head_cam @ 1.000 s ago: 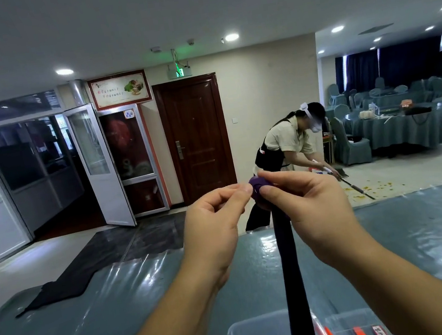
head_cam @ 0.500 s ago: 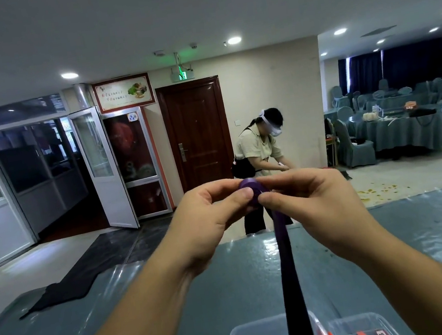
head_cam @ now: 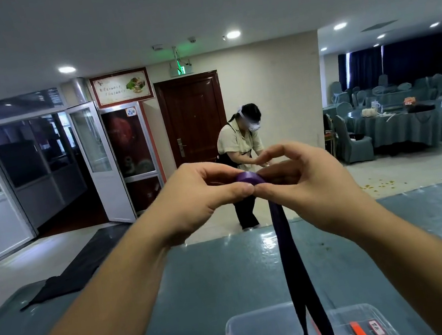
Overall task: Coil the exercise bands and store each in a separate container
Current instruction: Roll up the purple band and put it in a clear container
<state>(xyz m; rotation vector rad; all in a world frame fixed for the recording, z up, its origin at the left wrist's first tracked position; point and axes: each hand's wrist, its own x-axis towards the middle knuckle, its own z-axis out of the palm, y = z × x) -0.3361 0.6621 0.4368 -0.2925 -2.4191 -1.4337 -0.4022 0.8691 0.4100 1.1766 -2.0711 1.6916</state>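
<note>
Two bare hands work one purple exercise band (head_cam: pixel 282 232) above a teal, plastic-covered tabletop (head_cam: pixel 203 284). The left hand (head_cam: pixel 201 199) and the right hand (head_cam: pixel 311 182) meet thumb to thumb, each with its grip pinched on the small coiled end of the band, which sits between the fingertips at chest height. From the coil the loose length hangs straight down as a dark strap and drops into a clear plastic container (head_cam: pixel 256 334) at the near edge of the tabletop, where a purple bundle lies at the bottom.

Against the frame half a second earlier, the hands sit slightly lower and further right in view, the right index finger has arched up off the coil, and the coil shows more of its rounded top. The person in the pale shirt (head_cam: pixel 239 147) behind the tabletop has turned and bent forward toward the camera side, having stood more upright by the door.

Two clear containers are in view, the second (head_cam: pixel 361 324) just right of the first; both carry orange clips. A small label on the right one is too blurred to read. The framed sign (head_cam: pixel 122 88) over the glass door bears writing that cannot be made out, and a green exit sign (head_cam: pixel 181 71) hangs beside the brown door (head_cam: pixel 194 114).
</note>
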